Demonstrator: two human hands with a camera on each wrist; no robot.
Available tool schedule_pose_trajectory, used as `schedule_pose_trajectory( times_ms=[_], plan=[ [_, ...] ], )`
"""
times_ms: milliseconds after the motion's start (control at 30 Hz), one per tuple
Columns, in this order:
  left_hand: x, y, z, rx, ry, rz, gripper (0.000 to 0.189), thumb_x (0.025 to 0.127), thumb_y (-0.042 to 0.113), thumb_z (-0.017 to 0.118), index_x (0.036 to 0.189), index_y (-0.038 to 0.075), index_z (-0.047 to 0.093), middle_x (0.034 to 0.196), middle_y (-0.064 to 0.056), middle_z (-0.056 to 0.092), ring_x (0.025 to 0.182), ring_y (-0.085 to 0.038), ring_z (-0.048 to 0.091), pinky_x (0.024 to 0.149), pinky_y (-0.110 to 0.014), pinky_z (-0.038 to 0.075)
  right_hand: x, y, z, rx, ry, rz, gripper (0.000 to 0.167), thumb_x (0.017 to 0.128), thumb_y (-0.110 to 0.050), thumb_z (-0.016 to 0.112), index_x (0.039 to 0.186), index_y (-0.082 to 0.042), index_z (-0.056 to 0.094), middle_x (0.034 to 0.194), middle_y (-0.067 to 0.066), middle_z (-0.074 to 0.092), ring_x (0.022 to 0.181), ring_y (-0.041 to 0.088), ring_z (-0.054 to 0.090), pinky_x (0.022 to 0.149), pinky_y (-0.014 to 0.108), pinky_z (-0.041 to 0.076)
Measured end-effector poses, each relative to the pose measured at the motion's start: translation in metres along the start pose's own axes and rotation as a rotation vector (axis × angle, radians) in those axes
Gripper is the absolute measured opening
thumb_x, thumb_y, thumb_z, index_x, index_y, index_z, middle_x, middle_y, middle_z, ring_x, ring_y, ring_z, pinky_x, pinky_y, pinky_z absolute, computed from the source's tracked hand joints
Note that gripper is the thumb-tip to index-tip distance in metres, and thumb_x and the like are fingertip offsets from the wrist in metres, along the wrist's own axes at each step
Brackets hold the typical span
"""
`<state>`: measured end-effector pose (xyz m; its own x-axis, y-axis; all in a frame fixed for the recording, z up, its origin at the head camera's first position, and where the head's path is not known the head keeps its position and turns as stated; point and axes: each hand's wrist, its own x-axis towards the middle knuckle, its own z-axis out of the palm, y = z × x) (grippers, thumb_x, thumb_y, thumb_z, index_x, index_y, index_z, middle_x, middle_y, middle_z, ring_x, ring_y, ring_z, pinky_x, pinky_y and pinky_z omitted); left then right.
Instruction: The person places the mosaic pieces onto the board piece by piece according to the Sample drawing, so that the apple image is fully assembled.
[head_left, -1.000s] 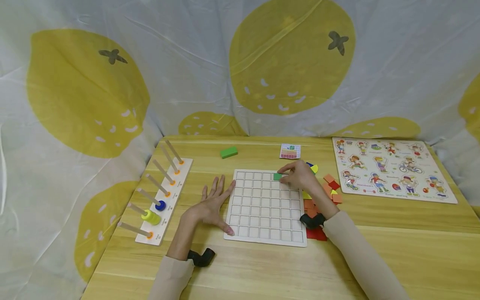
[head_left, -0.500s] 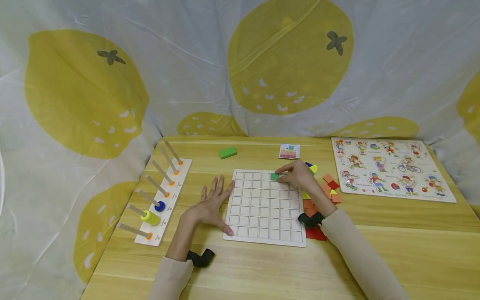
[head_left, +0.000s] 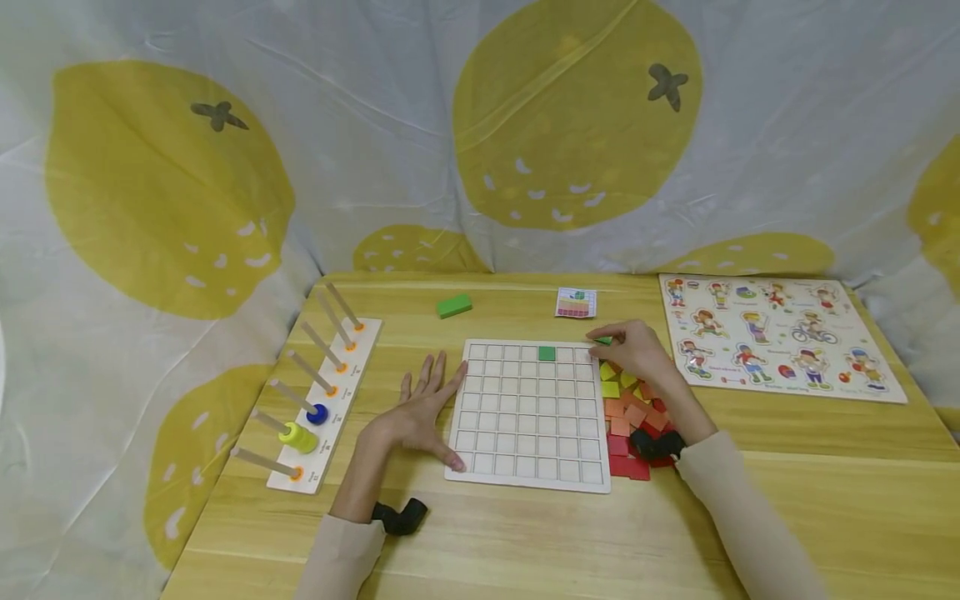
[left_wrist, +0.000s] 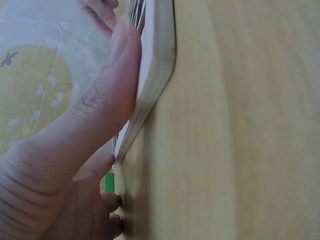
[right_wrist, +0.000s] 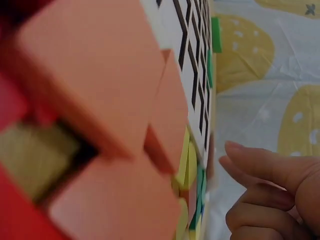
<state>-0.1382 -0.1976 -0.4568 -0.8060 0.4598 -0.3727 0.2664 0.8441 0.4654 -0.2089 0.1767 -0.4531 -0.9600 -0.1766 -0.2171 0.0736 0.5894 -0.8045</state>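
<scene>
A white grid board [head_left: 528, 486] lies mid-table, a green square tile [head_left: 547, 353] in a cell of its far row. Along its left edge my left hand [head_left: 417, 418] is spread, thumb on the near corner and index finger at the far part of that edge. In the left wrist view the thumb [left_wrist: 107, 82] rests against the board's rim. My right hand [head_left: 636, 347] hovers by the board's far right corner, thumb and index finger extended, the other fingers curled. Green shows between those fingertips in the head view; in the right wrist view they hold nothing visible.
Orange, red and yellow tiles [head_left: 618, 425] pile against the board's right side. A green block [head_left: 454, 306] and a printed pattern card [head_left: 576, 302] lie behind it. A peg stand with rings [head_left: 327, 446] is at left, a picture puzzle [head_left: 787, 354] at right.
My right hand has let go of the green tile in the far row and moved right to the board's far corner by the pile. The left hand stays in place.
</scene>
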Motion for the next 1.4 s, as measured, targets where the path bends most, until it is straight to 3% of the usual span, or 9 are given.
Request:
schedule_pose_trajectory(
  times_ms=[333, 933, 1233, 1400],
  plan=[
    [-0.003, -0.001, 0.0, -0.024, 0.008, 0.008, 0.151, 0.059, 0.05, 0.098, 0.168, 0.018, -0.002, 0.168, -0.025, -0.025, 0.157, -0.044, -0.025, 0.123, -0.072, -0.012, -0.012, 0.018, -0.026, 0.072, -0.052, 0.085, 0.039, 0.098, -0.011, 0.068, 0.134, 0.002, 0.067, 0.052, -0.004, 0.042, 0.043, 0.012, 0.037, 0.045, 0.026, 0.034],
    [-0.002, -0.001, 0.0, -0.026, 0.002, 0.017, 0.151, 0.06, 0.053, 0.097, 0.168, 0.019, -0.003, 0.169, -0.025, -0.025, 0.157, -0.043, -0.025, 0.123, -0.072, -0.012, -0.003, 0.022, -0.035, -0.101, 0.002, 0.098, 0.03, 0.09, -0.01, 0.077, 0.117, 0.002, 0.076, 0.063, 0.005, 0.059, 0.053, 0.016, 0.048, 0.05, 0.029, 0.041],
    [-0.001, -0.001, -0.001, -0.027, -0.006, 0.012, 0.152, 0.06, 0.054, 0.097, 0.168, 0.02, -0.004, 0.169, -0.023, -0.026, 0.157, -0.042, -0.026, 0.123, -0.071, -0.012, -0.008, 0.026, -0.042, -0.193, 0.012, 0.104, 0.035, 0.088, -0.027, 0.081, 0.105, 0.002, 0.074, 0.073, 0.006, 0.068, 0.058, 0.017, 0.057, 0.053, 0.03, 0.046],
    [-0.001, -0.001, -0.001, -0.023, -0.005, 0.013, 0.151, 0.06, 0.054, 0.097, 0.168, 0.02, -0.004, 0.169, -0.022, -0.026, 0.157, -0.042, -0.025, 0.123, -0.071, -0.013, -0.007, 0.03, -0.046, -0.154, -0.038, 0.041, 0.033, 0.09, -0.02, 0.079, 0.115, 0.001, 0.074, 0.057, -0.001, 0.052, 0.05, 0.012, 0.044, 0.05, 0.026, 0.037]
  ],
)
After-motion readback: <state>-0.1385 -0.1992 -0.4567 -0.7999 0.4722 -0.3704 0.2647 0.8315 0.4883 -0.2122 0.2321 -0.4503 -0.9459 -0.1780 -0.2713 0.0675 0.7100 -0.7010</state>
